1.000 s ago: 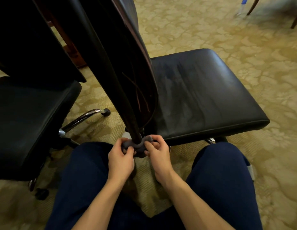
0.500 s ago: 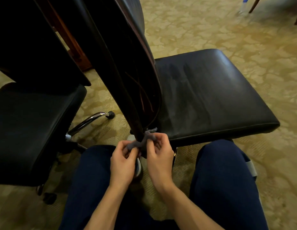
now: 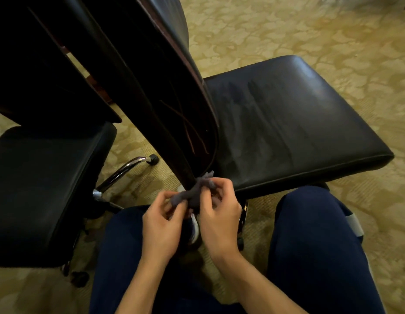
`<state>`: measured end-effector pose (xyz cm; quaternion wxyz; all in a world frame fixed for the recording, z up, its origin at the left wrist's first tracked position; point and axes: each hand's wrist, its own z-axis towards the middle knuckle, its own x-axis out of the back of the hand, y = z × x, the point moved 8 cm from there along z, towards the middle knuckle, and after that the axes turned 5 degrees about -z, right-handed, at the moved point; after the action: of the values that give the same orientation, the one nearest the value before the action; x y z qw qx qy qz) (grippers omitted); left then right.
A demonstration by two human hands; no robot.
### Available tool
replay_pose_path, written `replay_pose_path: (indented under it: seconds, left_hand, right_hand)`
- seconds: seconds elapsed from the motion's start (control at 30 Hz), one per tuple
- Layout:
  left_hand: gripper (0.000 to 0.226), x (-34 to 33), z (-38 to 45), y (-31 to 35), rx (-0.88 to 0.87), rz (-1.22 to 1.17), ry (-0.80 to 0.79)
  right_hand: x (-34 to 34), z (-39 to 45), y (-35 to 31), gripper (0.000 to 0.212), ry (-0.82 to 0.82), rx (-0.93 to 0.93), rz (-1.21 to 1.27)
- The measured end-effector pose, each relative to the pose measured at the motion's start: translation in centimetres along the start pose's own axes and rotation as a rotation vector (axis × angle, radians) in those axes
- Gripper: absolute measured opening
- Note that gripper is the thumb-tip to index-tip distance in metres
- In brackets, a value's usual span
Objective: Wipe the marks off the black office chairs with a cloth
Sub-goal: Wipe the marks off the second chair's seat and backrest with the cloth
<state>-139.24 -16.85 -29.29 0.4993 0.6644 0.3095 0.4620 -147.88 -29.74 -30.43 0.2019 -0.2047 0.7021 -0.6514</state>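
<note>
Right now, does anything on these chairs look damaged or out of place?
Yes. The chair backrest carries long reddish scratch lines crossing near its lower end, just above the grey cloth both hands pinch. The seat shows dull smeared streaks.

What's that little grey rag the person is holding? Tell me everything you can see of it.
The cloth is a small, dull grey-purple rag that looks soft and fuzzy, bunched and twisted into a rope. The left hand pinches its lower end, the right hand its upper part, and a loose tip pokes upward. It sits at the bottom edge of the black chair backrest; whether it touches the backrest is unclear.
</note>
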Motion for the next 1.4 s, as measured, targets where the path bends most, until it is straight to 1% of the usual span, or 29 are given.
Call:
replay_pose_path:
  seconds: [0.07, 0.13, 0.23, 0.33, 0.43, 0.5, 0.6, 0.67, 0.73, 0.87, 0.97, 1.03, 1.13, 1.2, 1.3, 1.37, 1.4]
  left_hand:
    - [0.022, 0.8, 0.3, 1.5, -0.099, 0.069, 0.024]
    - [0.025, 1.0, 0.5, 2.1, -0.136, 0.130, 0.048]
    - [0.030, 0.5, 0.4, 1.9, -0.120, 0.150, 0.026]
    - [0.023, 0.3, 0.0, 1.6, -0.099, 0.168, -0.014]
    - [0.020, -0.1, -0.3, 1.9, -0.099, 0.143, -0.053]
    - [0.021, -0.2, -0.4, 2.2, -0.091, 0.099, -0.069]
    - [0.017, -0.1, -0.5, 3.5, -0.093, 0.019, -0.114]
    - [0.015, 0.2, -0.5, 4.9, -0.143, 0.004, -0.132]
    - [0.015, 0.4, -0.5, 5.5, -0.172, -0.018, -0.112]
    - [0.018, 0.1, -0.7, 3.8, -0.128, 0.020, -0.042]
    - [0.022, -0.5, -0.5, 2.0, -0.031, -0.017, -0.073]
    - [0.019, -0.4, -0.2, 2.0, -0.020, -0.022, -0.096]
    - [0.017, -0.1, 0.1, 3.4, -0.102, 0.013, -0.143]
    - [0.013, -0.3, -0.2, 4.8, -0.170, 0.056, -0.203]
    - [0.011, -1.1, -1.5, 6.4, -0.230, 0.109, -0.310]
    - [0.012, -0.9, -1.8, 6.9, -0.246, 0.100, -0.320]
    - [0.013, -0.6, -1.7, 7.1, -0.254, 0.094, -0.301]
  right_hand:
    - [-0.2, -0.1, -0.5, 0.011, -0.004, 0.042, 0.004]
    - [-0.4, -0.2, 0.0, 0.010, -0.001, 0.009, 0.019]
    - [-0.5, 0.1, 1.0, 0.011, 0.009, -0.023, -0.017]
    - [-0.4, 0.2, 2.4, 0.009, 0.026, -0.072, -0.085]
    - [-0.2, 0.3, 1.9, 0.010, 0.052, -0.079, -0.096]
    - [-0.1, 0.2, 0.5, 0.011, 0.064, -0.051, -0.067]
    - [0.3, -0.2, -2.5, 0.012, 0.073, 0.042, 0.020]
    - [0.7, -0.4, -4.2, 0.014, 0.090, 0.107, 0.046]
    - [0.8, -0.5, -4.6, 0.017, 0.100, 0.141, 0.026]
    - [1.1, -0.8, -3.3, 0.027, 0.085, 0.127, 0.009]
    - [1.1, -1.0, -2.2, 0.029, 0.077, 0.092, -0.028]
    - [0.9, -1.1, -2.5, 0.029, 0.086, 0.103, -0.065]
    - [0.8, -1.4, -4.2, 0.026, 0.126, 0.130, -0.051]
    - [1.1, -1.6, -5.9, 0.019, 0.134, 0.151, 0.025]
    - [2.4, -2.1, -7.9, 0.016, 0.189, 0.178, 0.169]
    - [3.2, -2.5, -8.0, 0.015, 0.222, 0.175, 0.200]
    - [3.5, -2.6, -7.6, 0.015, 0.230, 0.168, 0.191]
